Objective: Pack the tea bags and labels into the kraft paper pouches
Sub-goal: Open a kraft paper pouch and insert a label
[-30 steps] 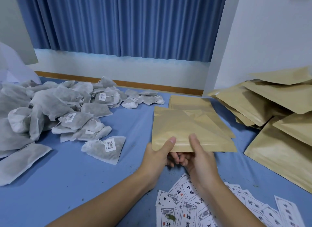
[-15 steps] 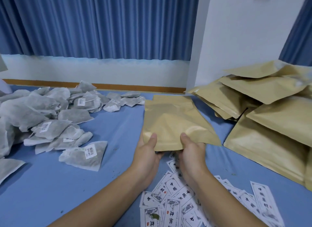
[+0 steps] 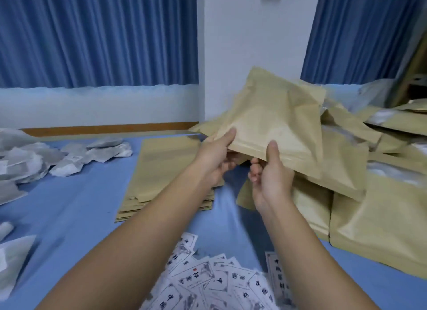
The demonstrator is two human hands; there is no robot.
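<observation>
Kraft pouch (image 3: 265, 115) is up off the tabletop (image 3: 69, 205), gripped in both my hands above the right half, with the white wall (image 3: 249, 32) behind it. I hold it by the edge nearest me. My left hand (image 3: 215, 157) pinches the left end of that edge, thumb on top and fingers curled underneath. My right hand (image 3: 270, 178) pinches the same edge further right, thumb pressed flat on the paper and fingers curled below. Both grips are clamped on the pouch, the hands close together but not touching. The pouch tilts with its far end raised and bulges a little; what is inside I cannot see.

Just behind and below it, along the right edge of the tabletop, lies a pile of pouches (image 3: 369, 217) leaning over one another — a few show pale, silvery patches, too blurred to make out. A stack of flat pouches (image 3: 161, 171) sits in the middle of the tabletop, partly under my left forearm, reaching toward the far edge. Grey-white tea bags (image 3: 46, 157) are heaped along the left edge, up to the far left corner. At the near edge, between my forearms, white labels (image 3: 219, 284) with black characters overlap loosely. Blue curtains (image 3: 92, 32) hang either side of the wall.
</observation>
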